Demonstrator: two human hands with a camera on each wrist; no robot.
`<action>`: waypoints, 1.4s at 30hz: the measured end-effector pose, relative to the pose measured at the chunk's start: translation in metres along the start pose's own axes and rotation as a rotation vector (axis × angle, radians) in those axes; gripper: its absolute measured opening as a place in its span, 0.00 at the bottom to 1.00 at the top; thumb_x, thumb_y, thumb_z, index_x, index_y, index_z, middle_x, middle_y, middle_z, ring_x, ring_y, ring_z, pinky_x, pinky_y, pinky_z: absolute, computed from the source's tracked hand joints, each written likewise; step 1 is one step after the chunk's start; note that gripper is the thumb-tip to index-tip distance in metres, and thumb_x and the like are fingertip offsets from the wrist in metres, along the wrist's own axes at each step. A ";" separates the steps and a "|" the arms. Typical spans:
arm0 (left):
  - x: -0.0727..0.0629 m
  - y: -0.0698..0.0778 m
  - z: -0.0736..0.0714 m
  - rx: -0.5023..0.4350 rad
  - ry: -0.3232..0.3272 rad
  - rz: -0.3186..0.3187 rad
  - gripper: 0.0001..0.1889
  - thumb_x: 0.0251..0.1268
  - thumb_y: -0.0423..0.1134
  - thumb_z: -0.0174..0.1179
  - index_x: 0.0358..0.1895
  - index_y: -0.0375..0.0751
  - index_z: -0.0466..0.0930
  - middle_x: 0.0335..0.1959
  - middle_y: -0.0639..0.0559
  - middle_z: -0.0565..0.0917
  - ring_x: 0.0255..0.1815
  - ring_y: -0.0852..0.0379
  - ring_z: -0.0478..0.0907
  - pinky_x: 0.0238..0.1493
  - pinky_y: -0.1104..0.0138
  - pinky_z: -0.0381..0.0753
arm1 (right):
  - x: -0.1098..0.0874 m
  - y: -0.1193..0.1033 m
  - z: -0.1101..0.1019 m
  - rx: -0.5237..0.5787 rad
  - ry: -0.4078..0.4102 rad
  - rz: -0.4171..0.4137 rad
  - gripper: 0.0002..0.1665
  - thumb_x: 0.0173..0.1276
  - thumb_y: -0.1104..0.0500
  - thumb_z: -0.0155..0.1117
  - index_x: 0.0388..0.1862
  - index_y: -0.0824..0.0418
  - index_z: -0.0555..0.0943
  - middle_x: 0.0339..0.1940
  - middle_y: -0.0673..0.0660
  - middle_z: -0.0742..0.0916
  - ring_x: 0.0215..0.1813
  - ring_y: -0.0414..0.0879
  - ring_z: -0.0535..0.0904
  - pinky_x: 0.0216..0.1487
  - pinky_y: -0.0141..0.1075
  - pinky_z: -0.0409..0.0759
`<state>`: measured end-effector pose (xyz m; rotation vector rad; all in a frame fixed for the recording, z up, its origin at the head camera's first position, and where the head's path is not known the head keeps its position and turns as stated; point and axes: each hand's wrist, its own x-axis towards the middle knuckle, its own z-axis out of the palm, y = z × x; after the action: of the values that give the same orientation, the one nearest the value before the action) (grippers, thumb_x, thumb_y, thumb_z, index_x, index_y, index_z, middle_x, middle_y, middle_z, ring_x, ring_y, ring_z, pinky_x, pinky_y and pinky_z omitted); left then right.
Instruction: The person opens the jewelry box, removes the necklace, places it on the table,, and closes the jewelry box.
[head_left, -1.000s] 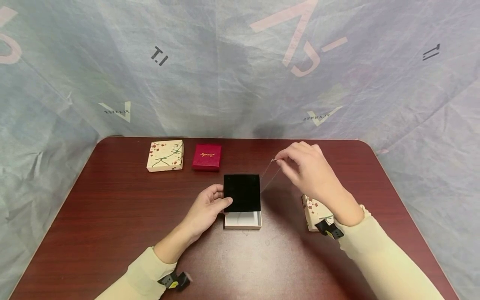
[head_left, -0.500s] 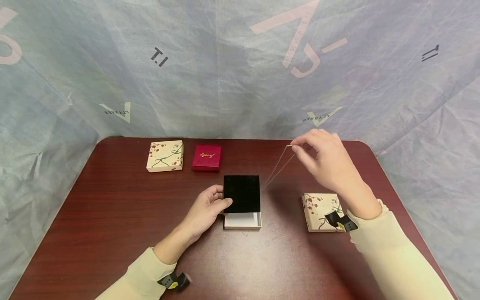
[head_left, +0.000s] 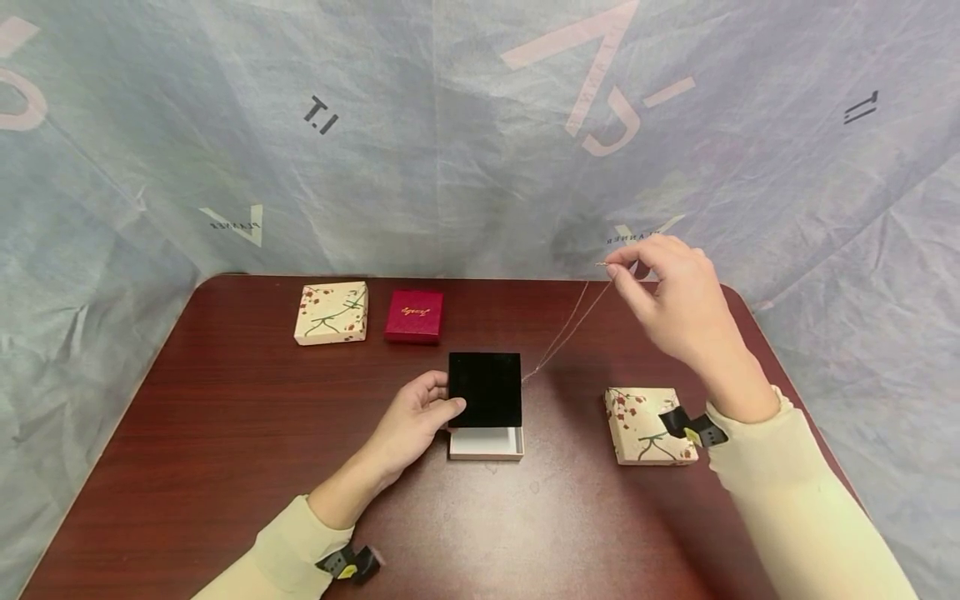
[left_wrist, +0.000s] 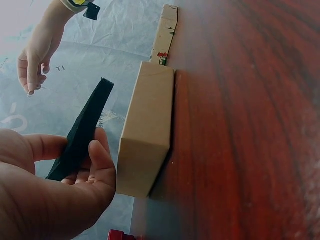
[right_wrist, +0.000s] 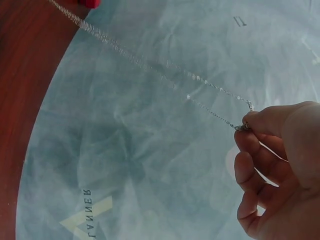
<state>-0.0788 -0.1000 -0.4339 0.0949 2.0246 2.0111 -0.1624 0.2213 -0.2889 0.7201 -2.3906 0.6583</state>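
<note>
My left hand (head_left: 416, 412) pinches a square black jewelry pad (head_left: 487, 387) between thumb and fingers. Seen edge-on in the left wrist view, the pad (left_wrist: 85, 130) is thin and tilted above the small open box (head_left: 486, 456). The box's white inside shows along its near side; the pad covers the rest. Up and to the right, my right hand (head_left: 678, 300) pinches a fine necklace (right_wrist: 82, 24) near its clasp between thumb and fingertips. Two strands slope down from there and meet near the pad's right edge. Whether the chain's lower end is attached to the pad is hidden.
A floral cream box or lid (head_left: 641, 417) lies at the right, partly behind my right wrist. At the back left sit another floral box (head_left: 330, 312) and a red box (head_left: 415, 312) with gold lettering. A grey cloth (head_left: 450, 167) hangs behind the table.
My right hand has moved up and to the right, drawing out more of the necklace. The floral box at the right is less covered. My left hand and the pad have hardly moved.
</note>
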 end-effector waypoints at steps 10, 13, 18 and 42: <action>0.000 0.000 0.000 0.002 0.008 -0.004 0.14 0.73 0.29 0.62 0.58 0.29 0.76 0.46 0.42 0.86 0.43 0.57 0.83 0.47 0.66 0.81 | 0.014 0.021 0.003 -0.043 -0.032 0.033 0.05 0.73 0.66 0.68 0.43 0.62 0.90 0.38 0.59 0.90 0.39 0.55 0.80 0.43 0.52 0.70; 0.000 -0.001 0.000 0.003 0.011 -0.009 0.14 0.73 0.29 0.61 0.58 0.29 0.76 0.46 0.42 0.86 0.44 0.57 0.83 0.47 0.66 0.81 | 0.021 0.030 0.009 -0.065 -0.053 0.045 0.05 0.75 0.65 0.68 0.44 0.63 0.90 0.40 0.60 0.90 0.40 0.57 0.81 0.45 0.56 0.73; -0.001 -0.001 0.001 0.004 0.005 -0.008 0.14 0.74 0.30 0.62 0.58 0.29 0.76 0.46 0.42 0.85 0.43 0.57 0.83 0.47 0.66 0.81 | 0.038 0.045 0.021 -0.091 -0.085 0.095 0.07 0.78 0.62 0.66 0.46 0.63 0.89 0.41 0.60 0.89 0.44 0.59 0.81 0.49 0.59 0.71; -0.001 0.001 0.000 0.012 -0.005 -0.001 0.15 0.74 0.30 0.62 0.58 0.27 0.75 0.46 0.42 0.86 0.43 0.58 0.83 0.46 0.66 0.81 | 0.042 0.078 0.064 -0.159 -0.164 0.084 0.08 0.77 0.62 0.66 0.48 0.61 0.90 0.45 0.61 0.90 0.49 0.62 0.80 0.52 0.62 0.69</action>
<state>-0.0780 -0.0998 -0.4324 0.1009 2.0338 1.9961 -0.2625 0.2272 -0.3315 0.6296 -2.6006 0.4511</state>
